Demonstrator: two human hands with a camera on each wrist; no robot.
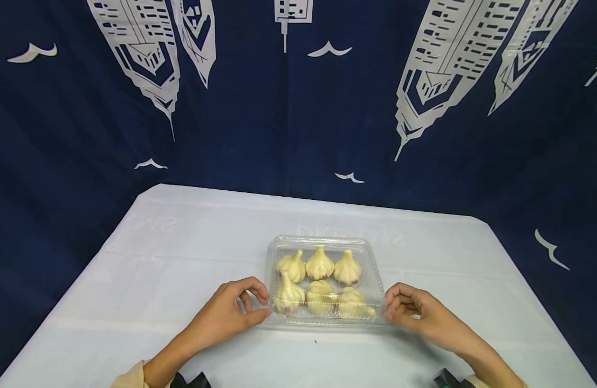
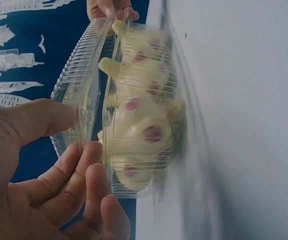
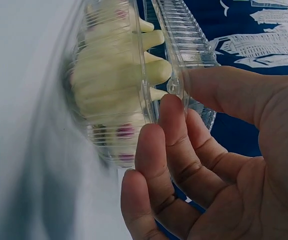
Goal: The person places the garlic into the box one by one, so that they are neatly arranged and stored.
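Note:
A clear plastic clamshell box (image 1: 322, 322) sits on the white table with several pale yellow garlic bulbs (image 1: 320, 264) inside, arranged in two rows. Its ribbed lid (image 2: 79, 65) is tilted slightly up, leaving a narrow gap above the base along the near side. At the box's near left corner, the left hand (image 1: 230, 310) pinches the lid's rim between thumb and fingertips. The right hand (image 1: 424, 318) does likewise at the near right corner, thumb on top of the lid. Purple-red patches show on the bulbs through the base wall in the left wrist view.
White cloth covers the table (image 1: 182, 258), and a tiny dark speck lies in front of the box. Behind the table hangs a dark blue curtain (image 1: 288, 134) printed with white buildings and birds. Dark wrist devices (image 1: 191, 380) show at both sleeves.

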